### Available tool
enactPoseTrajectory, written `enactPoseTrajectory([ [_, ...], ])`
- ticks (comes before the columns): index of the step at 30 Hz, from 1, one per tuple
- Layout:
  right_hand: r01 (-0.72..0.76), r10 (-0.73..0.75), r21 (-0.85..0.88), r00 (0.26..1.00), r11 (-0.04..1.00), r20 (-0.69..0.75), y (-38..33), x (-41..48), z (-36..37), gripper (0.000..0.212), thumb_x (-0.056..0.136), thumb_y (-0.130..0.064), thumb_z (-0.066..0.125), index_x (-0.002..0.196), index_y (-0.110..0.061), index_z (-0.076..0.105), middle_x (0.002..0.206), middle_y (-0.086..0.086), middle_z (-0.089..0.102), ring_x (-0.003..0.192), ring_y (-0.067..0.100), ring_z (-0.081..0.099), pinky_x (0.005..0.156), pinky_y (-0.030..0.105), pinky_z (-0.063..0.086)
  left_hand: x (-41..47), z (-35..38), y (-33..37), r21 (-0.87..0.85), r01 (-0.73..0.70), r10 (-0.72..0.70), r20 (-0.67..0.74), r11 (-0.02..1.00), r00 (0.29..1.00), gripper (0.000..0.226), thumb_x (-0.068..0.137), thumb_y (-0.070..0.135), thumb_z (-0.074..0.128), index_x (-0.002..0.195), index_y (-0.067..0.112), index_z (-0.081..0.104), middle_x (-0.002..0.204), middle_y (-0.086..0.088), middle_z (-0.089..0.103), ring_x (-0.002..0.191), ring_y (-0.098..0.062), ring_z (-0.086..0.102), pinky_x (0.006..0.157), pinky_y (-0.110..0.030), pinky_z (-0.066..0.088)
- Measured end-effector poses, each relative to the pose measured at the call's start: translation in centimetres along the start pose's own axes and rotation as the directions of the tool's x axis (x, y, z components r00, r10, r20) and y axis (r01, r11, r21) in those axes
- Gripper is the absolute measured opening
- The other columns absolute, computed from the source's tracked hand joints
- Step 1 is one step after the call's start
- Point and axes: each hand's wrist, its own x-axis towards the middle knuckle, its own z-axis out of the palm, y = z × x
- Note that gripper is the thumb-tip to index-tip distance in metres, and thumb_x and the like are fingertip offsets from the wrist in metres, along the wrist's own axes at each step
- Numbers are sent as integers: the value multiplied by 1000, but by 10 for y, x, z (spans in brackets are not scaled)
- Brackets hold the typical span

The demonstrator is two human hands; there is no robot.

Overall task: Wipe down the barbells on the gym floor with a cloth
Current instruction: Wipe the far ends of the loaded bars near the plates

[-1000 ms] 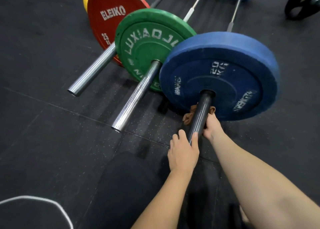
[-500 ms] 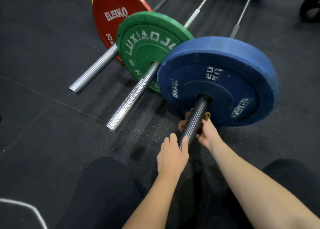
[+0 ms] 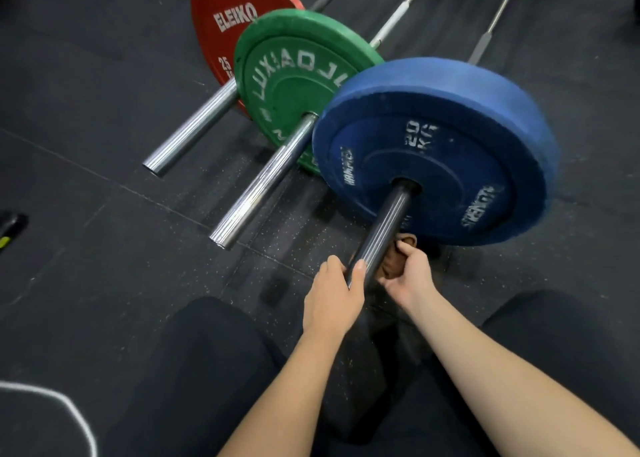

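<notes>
Sleeve wipe on the nearest barbell, cloth low beside the bar.
Three barbells lie side by side on the rubber gym floor (image 3: 104, 110). Work is on the nearest one, whose dark sleeve (image 3: 384, 228) juts from the blue plate (image 3: 450, 152). Left hand (image 3: 332, 297) wraps the sleeve's free end, thumb on top and fingers curled under: a steadying grip. Right hand (image 3: 408, 276) pinches the brown cloth (image 3: 394, 259), bunched just beside and below the sleeve, near the plate face; contact with the steel cannot be told. Judgement: bar and plate are heavy and rigid and may roll rather than lift, and the grooved steel gives fair purchase. The cloth is soft and light, best wrapped round the sleeve and drawn along it. The green plate (image 3: 294, 76) and red plate (image 3: 221, 17) sit alongside on bars with bright sleeves.
</notes>
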Motion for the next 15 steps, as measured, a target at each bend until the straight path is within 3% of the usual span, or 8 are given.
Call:
enactPoseTrajectory([
  [2, -17, 16, 35, 999, 999, 39, 6, -5, -7, 23, 98, -31, 48, 87, -23, 66, 112, 10, 73, 106, 31, 69, 95, 52, 53, -1, -1, 2, -19, 2, -2, -18, 1000, 1000, 44, 101, 66, 34, 97, 24, 44, 98, 6, 56, 90, -19, 58, 77, -41, 48],
  [4, -31, 28, 62, 998, 998, 51, 7, -6, -11, 28, 93, -41, 46, 77, -23, 61, 112, 10, 71, 106, 32, 66, 97, 54, 50, 0, 1, 1, -14, 6, -6, -5, 1000, 1000, 44, 101, 66, 34, 96, 23, 44, 98, 5, 56, 88, -19, 58, 77, -41, 48],
  [6, -46, 41, 67, 996, 997, 83, 0, -4, -8, 35, 92, -51, 46, 82, -22, 62, 114, 9, 71, 108, 32, 65, 100, 53, 48, 0, 1, 1, -13, 7, -7, 3, 1000, 1000, 45, 101, 66, 33, 97, 23, 43, 98, 4, 57, 88, -19, 58, 77, -42, 48],
  [10, -19, 12, 86, 997, 996, 80, -21, 0, 4, 58, 95, -66, 46, 119, -19, 69, 119, 13, 74, 113, 36, 67, 102, 55, 48, 1, 2, 5, 21, 2, -2, 14, 1000, 1000, 45, 103, 64, 30, 101, 21, 42, 103, -1, 60, 91, -24, 61, 79, -43, 50],
  [15, 27, -19, -93, 996, 995, 83, -13, -16, 9, 68, 91, -75, 50, 125, -17, 65, 111, 8, 77, 108, 30, 71, 99, 54, 52, 0, 4, 4, 38, 2, -2, -10, 999, 1000, 47, 102, 66, 28, 100, 21, 42, 102, -3, 62, 90, -25, 62, 81, -49, 54],
])
